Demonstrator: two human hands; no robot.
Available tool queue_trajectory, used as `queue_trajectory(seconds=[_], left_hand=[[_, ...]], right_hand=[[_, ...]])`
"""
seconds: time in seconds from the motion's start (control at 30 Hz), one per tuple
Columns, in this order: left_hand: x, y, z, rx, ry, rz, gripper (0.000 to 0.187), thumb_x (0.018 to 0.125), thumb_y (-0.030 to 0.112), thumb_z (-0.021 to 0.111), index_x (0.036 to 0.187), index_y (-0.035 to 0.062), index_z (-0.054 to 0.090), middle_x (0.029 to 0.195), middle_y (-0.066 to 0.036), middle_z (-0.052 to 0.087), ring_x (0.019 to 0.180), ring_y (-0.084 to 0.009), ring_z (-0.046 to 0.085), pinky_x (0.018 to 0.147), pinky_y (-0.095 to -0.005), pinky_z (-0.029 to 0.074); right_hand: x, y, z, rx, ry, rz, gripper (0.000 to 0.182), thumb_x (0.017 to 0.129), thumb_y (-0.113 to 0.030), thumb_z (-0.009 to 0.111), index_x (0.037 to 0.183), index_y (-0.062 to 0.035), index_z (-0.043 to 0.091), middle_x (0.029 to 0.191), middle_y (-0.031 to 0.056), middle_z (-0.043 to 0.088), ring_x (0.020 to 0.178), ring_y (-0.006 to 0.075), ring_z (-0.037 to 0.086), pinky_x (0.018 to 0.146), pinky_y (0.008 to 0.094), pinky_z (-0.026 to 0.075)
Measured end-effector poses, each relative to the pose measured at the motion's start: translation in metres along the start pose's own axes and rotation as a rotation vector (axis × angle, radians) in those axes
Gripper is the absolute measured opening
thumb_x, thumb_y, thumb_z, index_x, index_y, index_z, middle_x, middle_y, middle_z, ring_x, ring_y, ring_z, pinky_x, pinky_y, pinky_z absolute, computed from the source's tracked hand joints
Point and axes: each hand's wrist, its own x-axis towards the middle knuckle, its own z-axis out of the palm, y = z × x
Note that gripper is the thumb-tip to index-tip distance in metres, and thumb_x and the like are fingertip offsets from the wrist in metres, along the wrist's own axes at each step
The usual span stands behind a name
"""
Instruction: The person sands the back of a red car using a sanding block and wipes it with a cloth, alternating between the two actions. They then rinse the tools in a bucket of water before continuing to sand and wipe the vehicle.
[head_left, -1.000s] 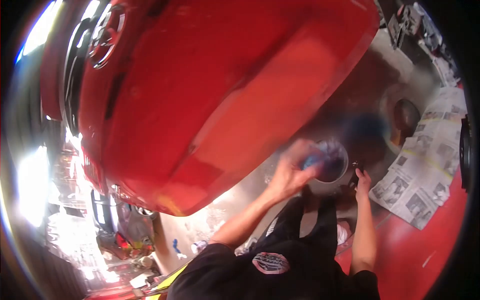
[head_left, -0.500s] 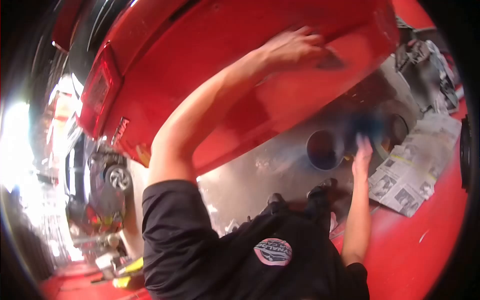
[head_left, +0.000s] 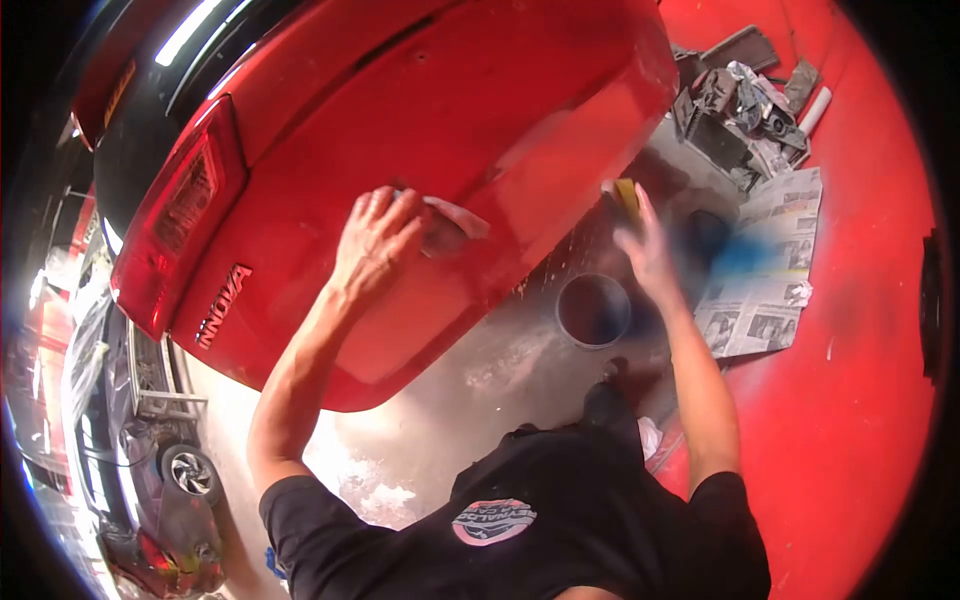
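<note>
My left hand point(head_left: 378, 240) rests on the red car panel point(head_left: 330, 190), its fingers bent over a dark thin pad or sheet point(head_left: 445, 228) that lies against the paint. The panel has paler, dull patches, and the INNOVA lettering point(head_left: 222, 305) is left of my forearm. Off the panel's lower right edge, my right hand point(head_left: 645, 235) is raised, thumb and fingers round a small yellow-brown block point(head_left: 627, 198). A round bucket point(head_left: 593, 311) of dark contents stands on the floor below that hand.
Newspaper sheets point(head_left: 765, 265) lie on the red floor at right, with a blue blur over them. Behind them is a pile of crumpled paper and dark trays point(head_left: 745, 110). A tail light point(head_left: 180, 215) is at left, and another car's wheel point(head_left: 190, 470) at lower left.
My left hand has moved left and down across the panel with the dark sheet. My right hand has risen and moved left, and the yellow-brown block now shows in it. The view has shifted.
</note>
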Motion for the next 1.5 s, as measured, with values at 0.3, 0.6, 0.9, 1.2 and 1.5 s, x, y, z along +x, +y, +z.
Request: queue_trajectory(seconds=[0.3,0.6,0.9,1.2,1.5], left_hand=[[0.052,-0.031,-0.011,0.45,0.052,-0.446,0.035,0.095,0.015,0.073,0.129,0.0114,0.075,0.156,-0.014,0.057,0.135,-0.0412,0.058,0.112,-0.0539,0.048],[0.088,-0.008,0.012,0.462,-0.145,-0.644,0.063,0.097,0.023,0.073,0.157,0.0111,0.057,0.169,-0.011,0.046,0.153,-0.0396,0.042,0.121,-0.0566,0.041],[0.084,-0.021,0.021,0.476,-0.185,-0.633,0.067,0.094,0.021,0.075,0.158,0.0155,0.056,0.166,-0.009,0.048,0.151,-0.0419,0.044,0.123,-0.0584,0.041],[0.085,-0.03,0.013,0.51,-0.113,-0.594,0.06,0.095,0.021,0.075,0.154,0.0236,0.062,0.158,-0.013,0.055,0.14,-0.0435,0.054,0.112,-0.0555,0.052],[0.094,-0.045,0.016,0.42,-0.085,-0.573,0.06,0.092,0.017,0.076,0.151,0.0247,0.066,0.162,-0.014,0.053,0.131,-0.0426,0.059,0.107,-0.0543,0.056]], right_hand=[[0.169,-0.019,0.008,-0.522,-0.139,-0.687,0.076,0.082,0.003,0.07,0.155,-0.0129,0.059,0.135,0.0155,0.063,0.124,0.037,0.062,0.109,0.0479,0.05],[0.334,0.008,0.035,-0.57,-0.457,-1.398,0.064,0.091,-0.005,0.064,0.149,-0.0314,0.068,0.149,0.0134,0.059,0.126,0.0344,0.061,0.108,0.0492,0.052],[0.354,0.036,0.051,-0.423,-0.457,-1.511,0.05,0.087,-0.022,0.073,0.136,-0.0318,0.077,0.15,0.0139,0.06,0.126,0.037,0.062,0.107,0.0542,0.051],[0.374,0.059,0.027,-0.395,-0.457,-1.516,0.035,0.09,-0.02,0.073,0.123,-0.0266,0.08,0.153,0.0112,0.062,0.129,0.0339,0.063,0.112,0.0515,0.05],[0.265,-0.042,0.116,-0.263,-0.543,-1.482,0.023,0.088,-0.022,0.076,0.11,-0.0241,0.081,0.151,0.0101,0.063,0.128,0.037,0.061,0.108,0.0525,0.05]])
